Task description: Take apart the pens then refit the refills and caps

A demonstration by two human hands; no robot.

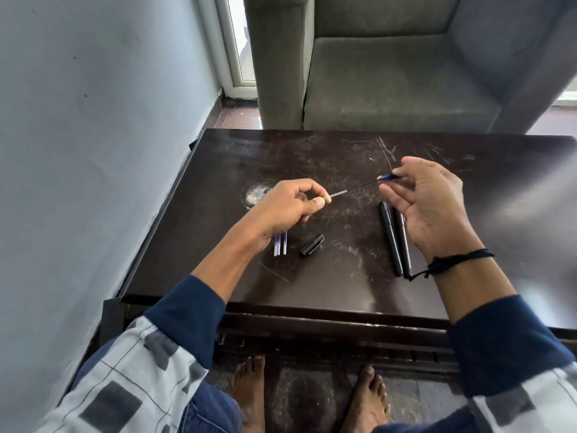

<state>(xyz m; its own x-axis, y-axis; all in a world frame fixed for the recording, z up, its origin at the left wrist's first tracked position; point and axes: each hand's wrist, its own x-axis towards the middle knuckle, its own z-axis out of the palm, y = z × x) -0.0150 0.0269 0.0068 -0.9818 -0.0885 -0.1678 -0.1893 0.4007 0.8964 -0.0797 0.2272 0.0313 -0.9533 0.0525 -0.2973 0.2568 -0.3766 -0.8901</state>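
My left hand point(295, 204) pinches the near end of a thin refill point(352, 190) above the dark table point(327, 289). My right hand point(427, 201) holds the refill's far end by a small blue tip piece point(385, 177) between thumb and fingertip. Under my right palm lie two black pen barrels point(395, 242) side by side. A black cap point(311, 245) lies near the table's middle. Several loose refills point(280, 246) lie beside it, partly hidden by my left wrist.
A grey-green armchair point(390, 73) stands behind the table. A pale wall point(93, 120) runs along the left side. A worn pale spot point(257, 195) marks the tabletop near my left hand. My bare feet point(312, 398) rest on the floor below the near edge.
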